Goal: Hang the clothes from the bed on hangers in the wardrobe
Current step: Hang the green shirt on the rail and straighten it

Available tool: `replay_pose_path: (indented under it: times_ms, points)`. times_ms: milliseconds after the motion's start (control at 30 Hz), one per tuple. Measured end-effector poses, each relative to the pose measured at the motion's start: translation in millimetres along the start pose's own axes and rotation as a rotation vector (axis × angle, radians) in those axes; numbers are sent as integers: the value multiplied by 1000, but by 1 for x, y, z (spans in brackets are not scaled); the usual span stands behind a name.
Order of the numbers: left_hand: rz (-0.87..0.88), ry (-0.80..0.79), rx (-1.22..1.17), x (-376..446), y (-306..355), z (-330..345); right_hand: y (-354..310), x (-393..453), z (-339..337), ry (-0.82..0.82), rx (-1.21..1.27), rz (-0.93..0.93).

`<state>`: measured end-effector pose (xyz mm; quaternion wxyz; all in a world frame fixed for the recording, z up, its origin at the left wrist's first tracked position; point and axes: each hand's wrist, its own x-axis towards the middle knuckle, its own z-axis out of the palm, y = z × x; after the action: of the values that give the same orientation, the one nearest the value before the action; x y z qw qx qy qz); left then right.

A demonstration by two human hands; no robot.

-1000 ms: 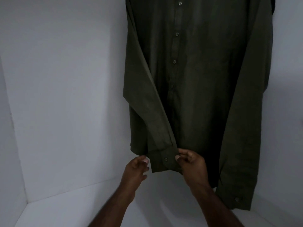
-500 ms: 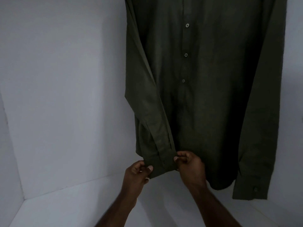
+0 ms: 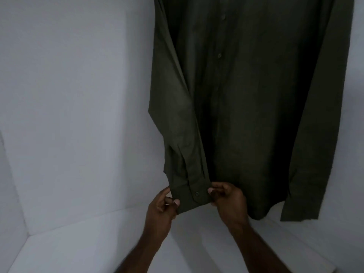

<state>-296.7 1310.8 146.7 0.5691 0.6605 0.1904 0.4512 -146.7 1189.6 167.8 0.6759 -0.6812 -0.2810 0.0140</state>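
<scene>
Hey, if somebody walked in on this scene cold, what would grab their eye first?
First, the dark green shirt hanging on the right, filling the upper part of the view against pale wardrobe walls. Then, low in the middle, the left hand and right hand, each pinching one end of the cuff on the shirt's near sleeve.
</scene>
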Motion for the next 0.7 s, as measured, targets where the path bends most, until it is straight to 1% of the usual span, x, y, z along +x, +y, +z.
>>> replay_pose_path:
  times_ms: [133, 300, 400, 533, 633, 700]
  points:
    - [-57, 2, 13, 6, -4, -2, 0, 0, 9, -8, -43, 40]
    - [-229, -20, -78, 13, -3, -3, -5, -1, 14, -14, -98, 44]
    - [-240, -18, -76, 17, -2, -1, -6, -1, 14, -1, -141, 24]
    - [-258, 7, -17, 26, -1, 2, -11, 0, 14, -10, -203, 33]
    - [-248, 20, 32, 38, -2, 6, -13, -2, 16, -48, -239, 45]
    - [-242, 33, 57, 46, -4, 7, -12, -6, 17, -104, -295, 32]
